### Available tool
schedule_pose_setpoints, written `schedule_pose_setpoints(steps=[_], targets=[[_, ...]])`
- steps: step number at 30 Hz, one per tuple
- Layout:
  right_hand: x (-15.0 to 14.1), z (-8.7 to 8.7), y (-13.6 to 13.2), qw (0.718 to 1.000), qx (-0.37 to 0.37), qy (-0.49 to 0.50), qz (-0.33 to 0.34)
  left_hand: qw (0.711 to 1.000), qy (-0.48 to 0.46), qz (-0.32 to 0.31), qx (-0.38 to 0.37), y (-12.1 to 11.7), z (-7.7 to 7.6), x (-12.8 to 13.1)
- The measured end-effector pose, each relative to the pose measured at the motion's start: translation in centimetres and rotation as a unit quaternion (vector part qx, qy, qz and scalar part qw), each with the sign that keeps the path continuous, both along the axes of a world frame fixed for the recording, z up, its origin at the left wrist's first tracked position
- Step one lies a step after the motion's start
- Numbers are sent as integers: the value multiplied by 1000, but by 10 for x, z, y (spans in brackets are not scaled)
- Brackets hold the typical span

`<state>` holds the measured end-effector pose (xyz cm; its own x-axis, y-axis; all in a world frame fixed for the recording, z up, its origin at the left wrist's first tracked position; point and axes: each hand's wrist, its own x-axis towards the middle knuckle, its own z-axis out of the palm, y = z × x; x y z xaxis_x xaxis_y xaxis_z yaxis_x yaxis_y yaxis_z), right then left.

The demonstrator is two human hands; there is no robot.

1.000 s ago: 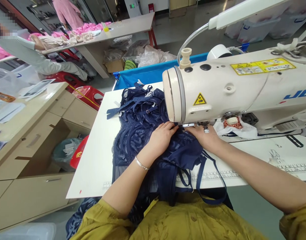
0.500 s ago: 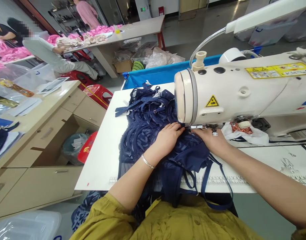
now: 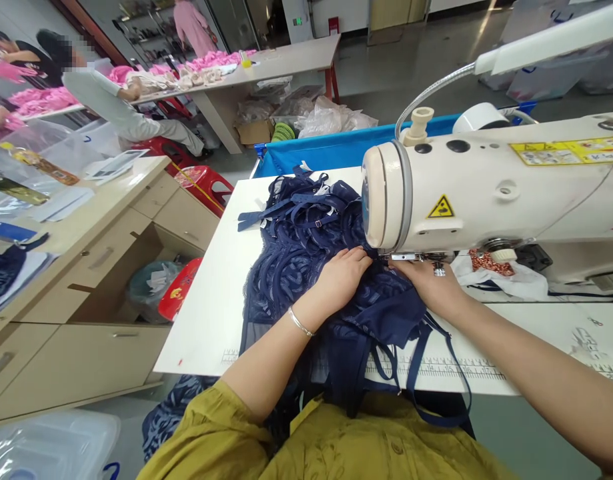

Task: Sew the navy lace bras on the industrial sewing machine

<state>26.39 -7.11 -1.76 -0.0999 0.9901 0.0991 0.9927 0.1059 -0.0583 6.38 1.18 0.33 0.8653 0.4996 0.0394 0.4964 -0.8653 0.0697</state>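
Note:
A heap of navy lace bras [image 3: 286,273] with straps, small rings and sliders lies on the white sewing table [image 3: 211,293]. My left hand [image 3: 342,277] presses on the bra fabric, its fingers close together and their tips beside the needle area of the white sewing machine [image 3: 451,193]. Under the machine head, my right hand [image 3: 429,280] grips the edge of the same fabric from the right, fingers partly hidden by the presser-foot parts [image 3: 409,257]. Loose navy straps [image 3: 419,360] hang over the table's front edge. The stitching point itself is hidden.
A blue cloth bin [image 3: 306,150] stands behind the table. To the left is a wooden cabinet [image 3: 106,260] with bottles and papers on top. Red stools [image 3: 203,183] stand beyond it. Co-workers [image 3: 96,93] are at tables with pink fabric [image 3: 216,63].
The whole view has shifted slightly, so the machine and table appear a little further right. Both hands keep nearly the same place on the fabric by the needle.

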Motion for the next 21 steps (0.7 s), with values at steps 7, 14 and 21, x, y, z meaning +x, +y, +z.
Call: schedule_pose_setpoints(steps=[7, 14, 21], targets=[[1, -5, -1, 999, 33, 2, 7, 1000, -15, 2, -3, 1, -4, -1], [3, -16, -2, 996, 86, -6, 15, 1000, -27, 7, -7, -2, -5, -3], [1, -9, -4, 997, 75, 19, 4, 999, -33, 17, 8, -5, -10, -9]])
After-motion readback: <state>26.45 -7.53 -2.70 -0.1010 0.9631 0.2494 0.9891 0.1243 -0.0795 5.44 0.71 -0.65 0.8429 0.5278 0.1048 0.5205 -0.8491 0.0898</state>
